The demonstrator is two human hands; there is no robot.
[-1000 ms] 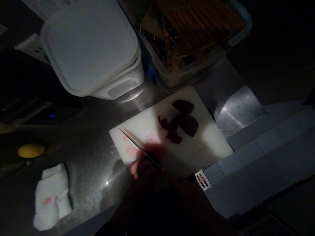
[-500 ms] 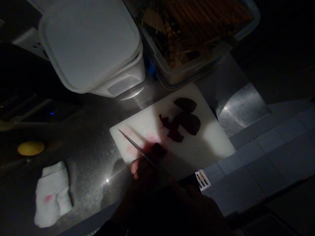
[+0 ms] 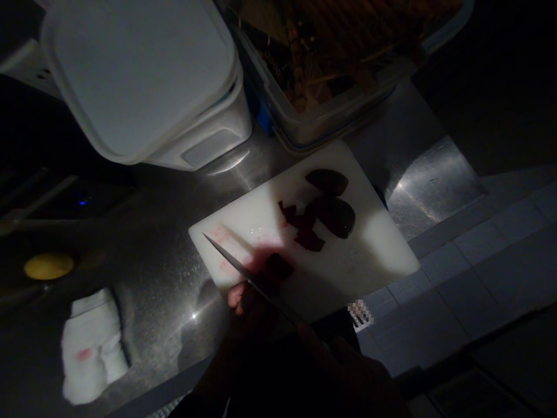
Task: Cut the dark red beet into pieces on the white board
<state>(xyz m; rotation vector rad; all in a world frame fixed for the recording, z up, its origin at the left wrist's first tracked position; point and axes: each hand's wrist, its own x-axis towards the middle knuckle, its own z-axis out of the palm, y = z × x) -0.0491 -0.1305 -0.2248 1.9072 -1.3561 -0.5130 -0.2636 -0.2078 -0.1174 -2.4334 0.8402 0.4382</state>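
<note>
A long kitchen knife (image 3: 230,261) is being held over a white cutting board (image 3: 374,255), its tip pointing to the upper left and its blade lying just above the board. Its handle end is being gripped by the right hand (image 3: 335,363), as far as the deep shadow allows it to be seen. The left hand (image 3: 246,299) is being kept at the board's near edge, just beside the blade, with its pale fingertips (image 3: 236,296) showing; whether it is closed on anything cannot be told. Dark red beetroot pieces (image 3: 326,203) are being left in a loose cluster near the board's middle, and pink juice stains (image 3: 224,235) are being shown near its left corner.

The board is being carried by a stainless steel worktop (image 3: 165,249). Beyond it, a white lidded plastic container (image 3: 139,69) and a clear plastic box (image 3: 313,125) of wooden sticks are being kept side by side. To the left, a pink-stained white cloth (image 3: 91,348) and a yellow oval object (image 3: 49,266) are being left on the steel.
</note>
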